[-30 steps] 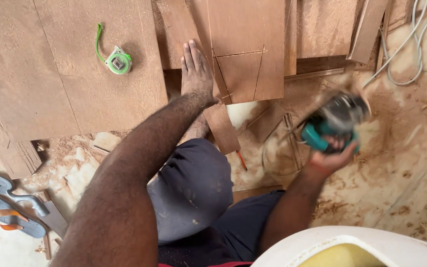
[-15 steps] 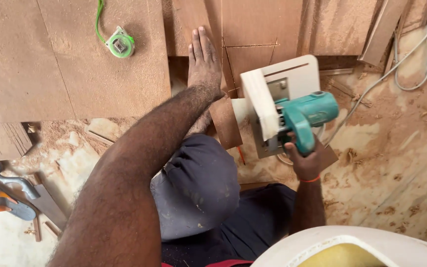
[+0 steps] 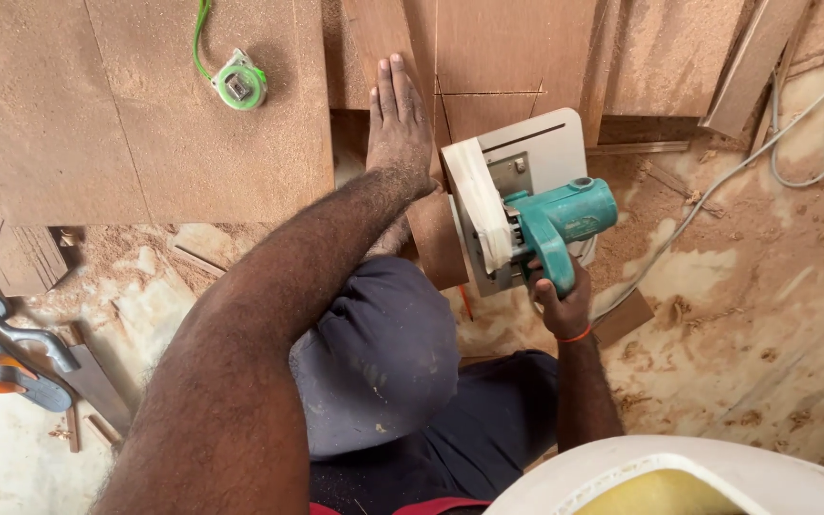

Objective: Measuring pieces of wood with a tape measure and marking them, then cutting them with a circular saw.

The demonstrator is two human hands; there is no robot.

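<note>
View from above of a person crouched on a sawdust-covered floor (image 3: 746, 315). The left hand (image 3: 398, 129) lies flat, fingers stretched out and released, pressing down on a narrow brown wooden board (image 3: 488, 57) marked with thin pencil lines. The right hand (image 3: 562, 303), wearing an orange band at the wrist, has its fingers clenched around the handle of a teal and white circular saw (image 3: 526, 215). The saw sits just right of the left hand, its pale base plate resting on the near end of the board. A white power cord (image 3: 746, 162) trails away to the right over the floor. A green tape measure (image 3: 238, 84) lies on a large board (image 3: 145, 124) at upper left. Blue sandals (image 3: 7, 353) sit at the left edge.
</note>
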